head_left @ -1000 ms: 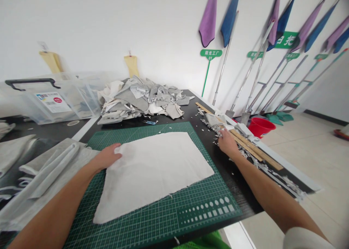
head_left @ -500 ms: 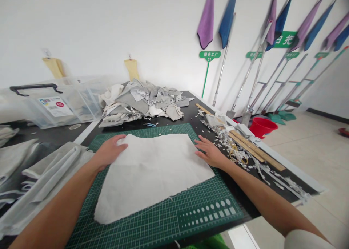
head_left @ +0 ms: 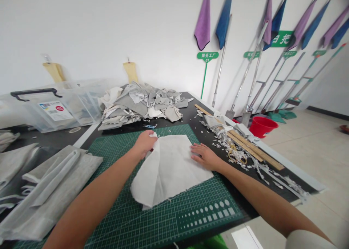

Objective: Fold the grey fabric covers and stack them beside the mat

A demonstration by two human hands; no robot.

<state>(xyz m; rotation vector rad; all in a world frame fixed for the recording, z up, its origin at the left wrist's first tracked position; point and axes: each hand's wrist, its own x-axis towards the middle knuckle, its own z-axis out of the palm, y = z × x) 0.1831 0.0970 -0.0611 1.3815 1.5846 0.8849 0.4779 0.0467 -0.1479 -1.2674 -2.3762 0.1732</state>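
Black worktable (head_left: 188, 112), green gridded cutting mat (head_left: 152, 223) on it. Left to right: folded grey fabric (head_left: 54, 183) beside the mat; our left hand (head_left: 144, 143) pinches the far corner of a white cloth sheet (head_left: 169, 172), centred on the mat, left side folded over, right side flat; our right hand (head_left: 205, 157) spread on it; shredded white offcuts (head_left: 226, 150) and wooden rulers (head_left: 253, 150) beyond.

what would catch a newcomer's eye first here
The white cloth in the middle of the green cutting mat stands out, with the left hand gathering its upper edge and the right hand flat against it. Behind the mat rises a heap of grey and white fabric pieces. High on the wall at right hang a purple cloth and a blue cloth, and a red bucket sits beyond the table.
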